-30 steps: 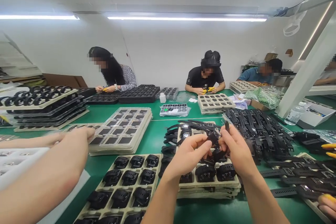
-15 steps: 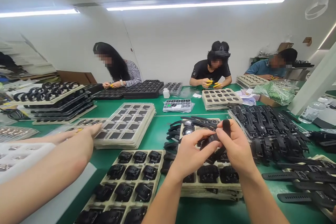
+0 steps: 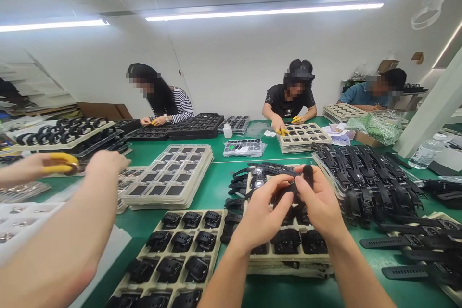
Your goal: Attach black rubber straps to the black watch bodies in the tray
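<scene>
From the head camera we see our left hand (image 3: 260,211) and right hand (image 3: 319,204) meeting over the tray of watch bodies (image 3: 288,255), both closed around a black watch strap (image 3: 305,178) and the small body it joins, fingertips pinched tight at the junction; we judge this to be the fitting step, strap end against lug. The next move, as we read it, calls for steady alignment and a firm press, while a co-worker's arm (image 3: 65,245) works apart at the left.

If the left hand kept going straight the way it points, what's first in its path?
Probably the black watch strap that the left hand already pinches; past it, the right hand. Depth is hard to judge.
</scene>
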